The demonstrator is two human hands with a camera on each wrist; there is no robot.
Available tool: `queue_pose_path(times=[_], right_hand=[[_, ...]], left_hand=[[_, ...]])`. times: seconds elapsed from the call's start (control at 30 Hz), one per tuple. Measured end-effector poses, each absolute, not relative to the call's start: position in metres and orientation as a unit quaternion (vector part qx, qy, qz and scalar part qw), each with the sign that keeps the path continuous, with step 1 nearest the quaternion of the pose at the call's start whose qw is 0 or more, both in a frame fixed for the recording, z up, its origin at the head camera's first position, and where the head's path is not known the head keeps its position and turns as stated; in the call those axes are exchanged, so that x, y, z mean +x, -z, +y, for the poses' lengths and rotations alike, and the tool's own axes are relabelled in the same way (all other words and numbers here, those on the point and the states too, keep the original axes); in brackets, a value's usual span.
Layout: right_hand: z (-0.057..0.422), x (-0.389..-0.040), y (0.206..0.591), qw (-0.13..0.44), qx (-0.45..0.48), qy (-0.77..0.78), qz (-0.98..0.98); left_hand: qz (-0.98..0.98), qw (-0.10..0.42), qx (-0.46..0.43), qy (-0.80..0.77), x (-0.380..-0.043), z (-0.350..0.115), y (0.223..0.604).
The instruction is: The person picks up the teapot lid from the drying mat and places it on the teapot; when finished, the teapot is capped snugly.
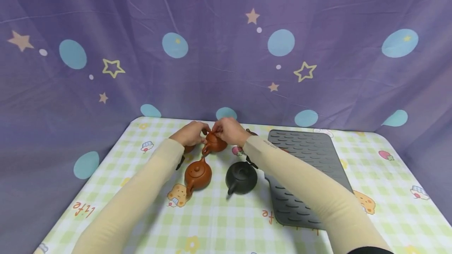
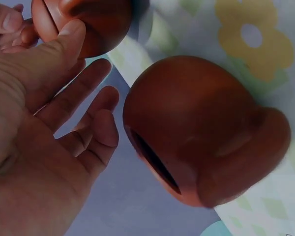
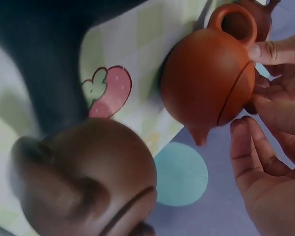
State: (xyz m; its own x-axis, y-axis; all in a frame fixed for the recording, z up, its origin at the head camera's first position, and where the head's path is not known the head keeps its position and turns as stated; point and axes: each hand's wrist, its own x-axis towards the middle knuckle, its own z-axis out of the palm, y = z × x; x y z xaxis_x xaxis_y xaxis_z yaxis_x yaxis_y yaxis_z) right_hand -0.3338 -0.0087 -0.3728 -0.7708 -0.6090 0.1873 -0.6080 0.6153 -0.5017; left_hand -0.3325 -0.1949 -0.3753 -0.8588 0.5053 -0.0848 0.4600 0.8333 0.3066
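Observation:
A small orange-brown clay teapot (image 1: 216, 142) stands at the back of the table between both hands. My right hand (image 1: 231, 130) pinches the knob (image 2: 28, 35) of its lid between thumb and fingertips. From the other side my left hand (image 1: 192, 133) rests its straight thumb on the teapot (image 3: 201, 78), near the handle and lid seam. The other left fingers (image 2: 105, 130) are spread and loosely bent. Beside that hand is a second reddish-brown teapot (image 2: 191, 123) with a dark gap at its mouth, mostly hidden by the left forearm in the head view.
Nearer to me are an orange teapot (image 1: 198, 175) with its lid on and a black teapot (image 1: 241, 178). A brown teapot (image 3: 98, 172) stands beyond my right wrist. A grey ridged mat (image 1: 307, 156) lies at right, partly under my forearm. A purple curtain (image 1: 226, 50) hangs behind the table.

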Motion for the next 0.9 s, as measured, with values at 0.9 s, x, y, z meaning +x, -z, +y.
queue_pose_path(times=[0.9], right_hand=[[0.169,-0.295,0.389,-0.005,-0.248,0.292,0.924]], left_hand=[[0.957,0.092,0.183,-0.203,-0.306,-0.31,0.369]])
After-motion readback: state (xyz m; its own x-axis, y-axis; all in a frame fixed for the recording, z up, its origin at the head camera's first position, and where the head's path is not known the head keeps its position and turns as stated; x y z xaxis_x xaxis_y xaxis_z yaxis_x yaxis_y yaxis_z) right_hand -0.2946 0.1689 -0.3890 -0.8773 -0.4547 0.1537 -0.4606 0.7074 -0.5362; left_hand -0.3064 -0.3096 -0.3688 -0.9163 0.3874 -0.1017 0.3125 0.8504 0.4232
